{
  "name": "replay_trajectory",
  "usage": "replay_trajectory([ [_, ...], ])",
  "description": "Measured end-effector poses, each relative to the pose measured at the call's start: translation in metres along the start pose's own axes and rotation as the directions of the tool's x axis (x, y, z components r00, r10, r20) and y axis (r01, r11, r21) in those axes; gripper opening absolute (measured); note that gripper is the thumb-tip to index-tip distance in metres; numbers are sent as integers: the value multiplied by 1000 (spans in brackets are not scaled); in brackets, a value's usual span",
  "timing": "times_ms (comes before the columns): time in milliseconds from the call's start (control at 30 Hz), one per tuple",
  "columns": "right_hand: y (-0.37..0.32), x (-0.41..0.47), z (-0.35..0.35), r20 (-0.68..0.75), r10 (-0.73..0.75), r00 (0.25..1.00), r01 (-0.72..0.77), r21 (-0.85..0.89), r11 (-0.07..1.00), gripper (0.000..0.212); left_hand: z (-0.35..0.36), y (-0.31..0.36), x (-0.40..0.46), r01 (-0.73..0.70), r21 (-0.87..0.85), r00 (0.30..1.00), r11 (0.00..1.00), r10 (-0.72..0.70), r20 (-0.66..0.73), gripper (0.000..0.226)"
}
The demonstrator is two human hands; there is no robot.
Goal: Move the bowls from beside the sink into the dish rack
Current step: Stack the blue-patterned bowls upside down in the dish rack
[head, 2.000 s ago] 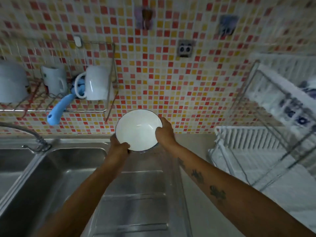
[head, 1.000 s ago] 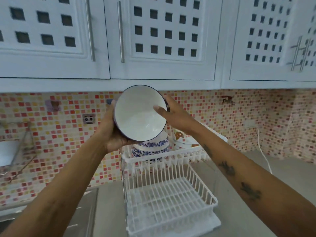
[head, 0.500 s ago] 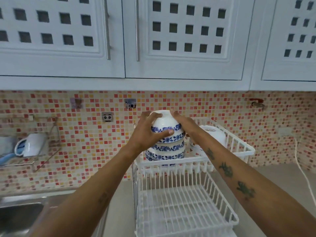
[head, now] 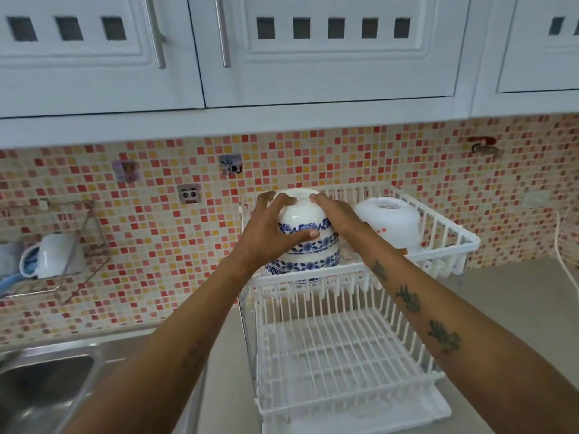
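Note:
A white bowl with a blue flower band (head: pixel 299 214) sits upside down on top of a stack of like bowls (head: pixel 308 260) in the upper tier of the white two-tier dish rack (head: pixel 448 245). My left hand (head: pixel 272 230) wraps its left side with the thumb across the front. My right hand (head: pixel 336 214) presses its right side. Another upturned white bowl (head: pixel 388 219) stands to the right in the same tier. The lower tier (head: pixel 338 355) holds nothing.
A steel sink (head: pixel 40 389) lies at the lower left. A wire wall shelf (head: pixel 53 261) holds a white mug (head: pixel 54 256). White cabinets (head: pixel 282 51) hang overhead. A white cable (head: pixel 564 261) runs down the wall at the far right.
The bowl went from the sink side up to the rack, got turned upside down, and now rests on the stack. Since half a second ago the hands have hardly moved.

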State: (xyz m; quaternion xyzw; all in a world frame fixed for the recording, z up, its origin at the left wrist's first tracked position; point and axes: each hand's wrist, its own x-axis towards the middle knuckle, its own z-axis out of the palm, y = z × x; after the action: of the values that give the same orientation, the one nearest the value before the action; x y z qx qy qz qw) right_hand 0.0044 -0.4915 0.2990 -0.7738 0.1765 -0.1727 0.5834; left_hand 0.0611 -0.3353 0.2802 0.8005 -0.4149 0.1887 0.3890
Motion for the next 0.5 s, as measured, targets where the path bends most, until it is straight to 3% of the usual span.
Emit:
replay_trajectory([
  [233, 8, 2, -2, 10, 3, 1000, -2, -51, 999, 63, 1, 1, 0, 25, -9, 998, 1000, -25, 50, 72],
  [500, 15, 10, 3, 24, -17, 1000, 19, -78, 997, 67, -1, 0, -4, 43, -21, 996, 999, -41, 84, 71],
])
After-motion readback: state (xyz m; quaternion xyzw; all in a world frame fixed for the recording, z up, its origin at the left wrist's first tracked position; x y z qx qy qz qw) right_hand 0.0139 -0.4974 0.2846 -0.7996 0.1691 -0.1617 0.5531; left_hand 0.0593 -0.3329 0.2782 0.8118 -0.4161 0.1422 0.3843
